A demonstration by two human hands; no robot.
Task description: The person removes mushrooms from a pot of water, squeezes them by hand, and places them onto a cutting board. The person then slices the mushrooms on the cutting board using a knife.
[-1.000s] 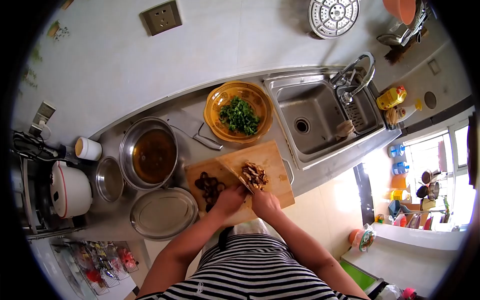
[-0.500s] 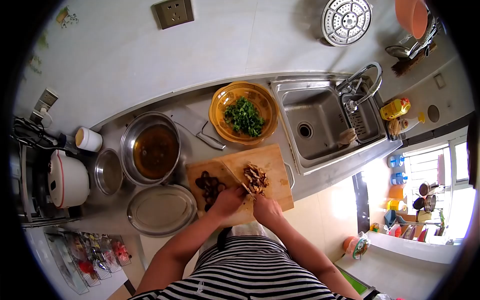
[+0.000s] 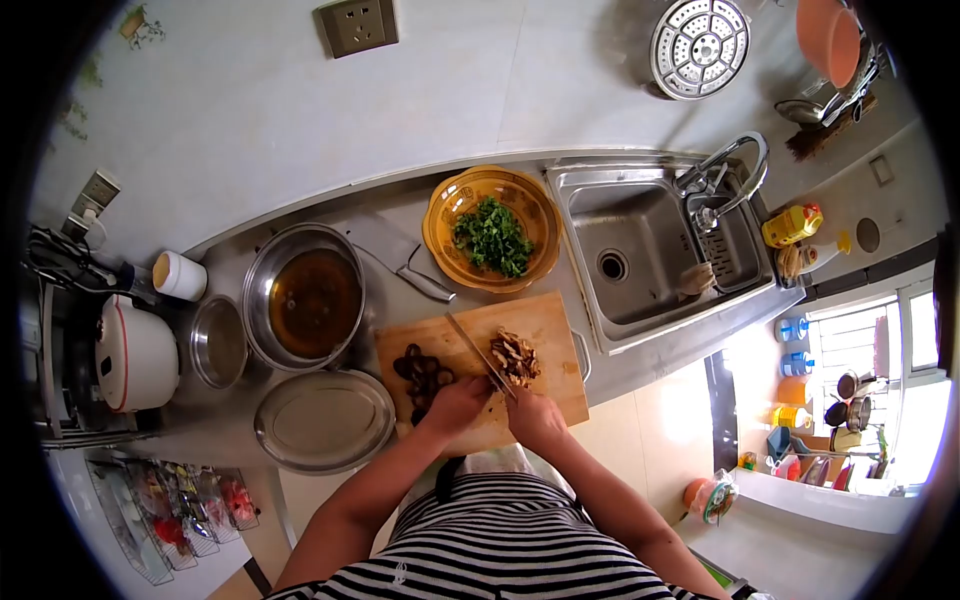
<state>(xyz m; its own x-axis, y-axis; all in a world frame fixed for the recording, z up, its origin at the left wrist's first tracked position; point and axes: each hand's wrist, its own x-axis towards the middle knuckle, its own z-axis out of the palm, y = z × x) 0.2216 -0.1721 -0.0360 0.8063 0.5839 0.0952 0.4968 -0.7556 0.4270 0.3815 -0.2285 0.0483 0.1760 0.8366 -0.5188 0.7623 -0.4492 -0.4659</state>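
Observation:
A wooden cutting board (image 3: 545, 325) lies on the counter's front edge. On its left side sit dark whole mushrooms (image 3: 420, 373); near its middle is a pile of sliced mushroom pieces (image 3: 514, 356). My right hand (image 3: 535, 416) grips the handle of a knife (image 3: 478, 351), whose blade angles up and left across the board beside the sliced pile. My left hand (image 3: 456, 405) rests on the board just left of the blade, fingers curled down on a mushroom piece.
Behind the board stands a yellow bowl (image 3: 446, 208) of chopped greens and a cleaver (image 3: 395, 258). A steel basin of brown liquid (image 3: 305, 296), a steel plate (image 3: 323, 421), a small bowl (image 3: 218, 342) and a rice cooker (image 3: 135, 352) sit left. The sink (image 3: 640, 250) lies right.
The knife blade has lifted and tilted slightly while both hands stay at the board's front edge. The view has shifted a little.

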